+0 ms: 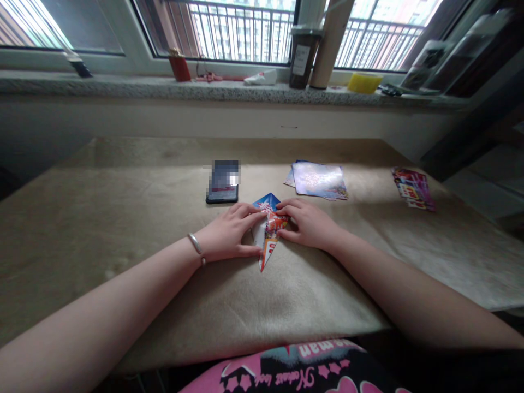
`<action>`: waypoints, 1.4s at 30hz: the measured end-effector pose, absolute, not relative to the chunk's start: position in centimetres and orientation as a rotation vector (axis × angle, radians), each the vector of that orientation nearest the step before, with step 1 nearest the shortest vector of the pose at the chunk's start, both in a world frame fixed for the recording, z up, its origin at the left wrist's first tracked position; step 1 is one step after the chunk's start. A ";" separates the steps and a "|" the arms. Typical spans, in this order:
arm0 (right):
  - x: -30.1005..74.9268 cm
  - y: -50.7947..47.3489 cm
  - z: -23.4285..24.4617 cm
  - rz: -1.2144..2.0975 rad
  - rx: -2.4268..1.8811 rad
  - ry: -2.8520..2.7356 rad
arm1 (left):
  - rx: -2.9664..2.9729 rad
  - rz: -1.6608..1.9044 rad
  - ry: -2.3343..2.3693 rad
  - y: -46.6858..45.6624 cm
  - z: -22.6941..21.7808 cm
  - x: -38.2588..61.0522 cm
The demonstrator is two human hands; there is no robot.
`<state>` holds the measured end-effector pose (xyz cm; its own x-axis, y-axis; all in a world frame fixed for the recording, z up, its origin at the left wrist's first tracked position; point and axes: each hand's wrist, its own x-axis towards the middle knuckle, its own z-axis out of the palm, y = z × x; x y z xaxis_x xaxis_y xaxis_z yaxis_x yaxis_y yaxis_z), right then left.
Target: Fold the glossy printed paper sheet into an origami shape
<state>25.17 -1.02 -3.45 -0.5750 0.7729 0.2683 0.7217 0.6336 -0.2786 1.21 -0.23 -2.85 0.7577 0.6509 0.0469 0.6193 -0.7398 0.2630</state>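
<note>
A folded piece of glossy printed paper (268,234) lies on the beige cloth table cover (213,297), shaped like a long diamond in blue, red and white. My left hand (229,232) holds its left side, fingertips on the folds, with a silver bangle (197,245) on the wrist. My right hand (306,222) presses on its right side, fingers over the upper part. The lower tip of the paper sticks out below both hands. A black smartphone (222,188) lies just beyond my left hand, and part of its screen is pixelated.
Beyond the hands lie a stack of shiny printed sheets (318,180) and a smaller pile of pink-red leaflets (413,189). A granite windowsill (164,87) runs along the back, holding a red cup (179,68), a dark jar (303,59), a cardboard tube (331,43) and a yellow sponge (364,83).
</note>
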 end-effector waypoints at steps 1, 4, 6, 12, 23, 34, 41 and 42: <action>25.2 -1.0 -3.4 0.198 -1.190 -2.493 | 2.721 0.208 0.990 -0.2 -2.9 1.2; 25.2 -1.1 -3.4 0.208 -1.187 -2.491 | 2.721 0.229 0.973 -0.2 -2.9 1.2; 25.3 -1.1 -3.3 0.221 -1.189 -2.490 | 2.726 0.226 0.975 -0.2 -2.9 1.2; 25.4 -0.9 -3.2 0.285 -1.184 -2.491 | 2.759 0.212 0.970 -0.3 -2.8 1.1; 25.1 -1.3 -2.7 0.279 -1.217 -2.452 | 2.778 0.195 0.987 -0.4 -2.7 1.2; 24.0 -2.2 -2.3 0.240 -1.376 -2.364 | 2.785 0.179 0.960 -0.2 -2.9 1.0; 24.9 -2.3 -2.4 0.425 -1.255 -2.359 | 2.776 0.163 0.998 -0.3 -2.9 1.1; 25.0 -2.3 -2.5 0.439 -1.241 -2.358 | 2.775 0.152 1.016 -0.3 -2.9 1.0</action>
<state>24.98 -2.25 -2.47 -0.5023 0.8333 0.2308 0.6946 0.5478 -0.4663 1.05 -0.32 -2.94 0.7610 0.6479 0.0333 0.6293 -0.7497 0.2050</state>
